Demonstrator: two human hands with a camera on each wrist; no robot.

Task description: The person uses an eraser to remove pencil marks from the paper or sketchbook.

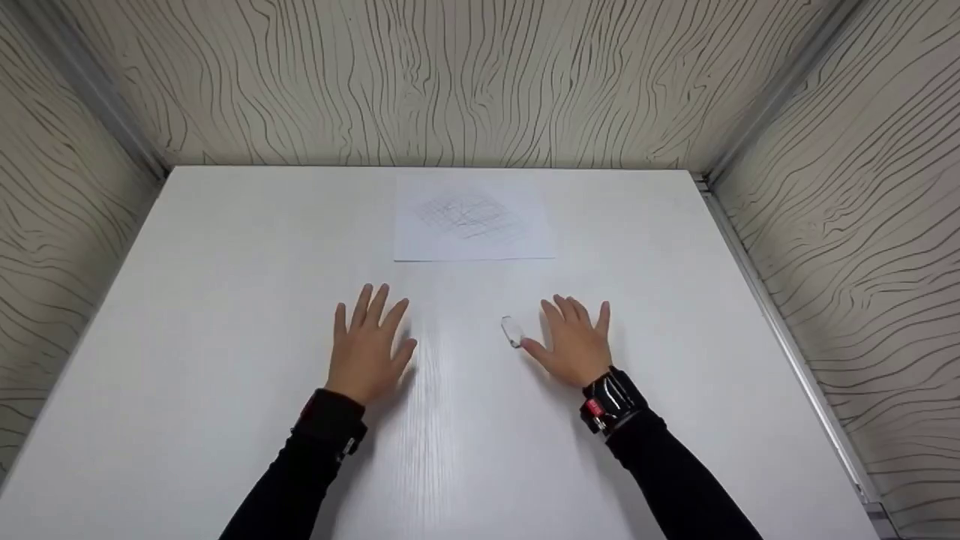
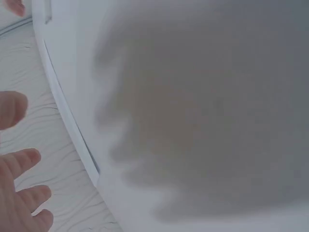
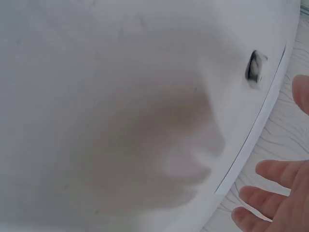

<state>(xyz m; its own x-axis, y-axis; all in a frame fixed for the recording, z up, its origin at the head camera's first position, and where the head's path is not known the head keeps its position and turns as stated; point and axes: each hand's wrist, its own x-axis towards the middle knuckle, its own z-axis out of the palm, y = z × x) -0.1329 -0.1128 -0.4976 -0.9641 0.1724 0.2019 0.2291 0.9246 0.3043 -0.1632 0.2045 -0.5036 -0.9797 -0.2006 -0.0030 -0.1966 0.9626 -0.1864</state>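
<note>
A sheet of white paper [image 1: 474,244] with crisscrossed grey scribbles lies toward the far edge of the white table. My left hand [image 1: 366,360], fingers spread, hovers over the tabletop and holds nothing. To its right, my right hand [image 1: 576,349] is also raised with its fingers extended. A small, whitish or clear oblong thing [image 1: 512,331] with a dark end lies by the right thumb; its kind is unclear. In the right wrist view this small thing [image 3: 256,68] rests on the table, apart from the hand. Fingers [image 2: 21,162] of the left hand show straight in the left wrist view.
The white table [image 1: 225,300] runs back to a wall [image 1: 450,82] with a wavy wood-grain pattern. Similar patterned walls stand on the left and right, with grey metal profiles [image 1: 787,337] along the corners and right edge. Each wrist wears a black band [image 1: 330,424].
</note>
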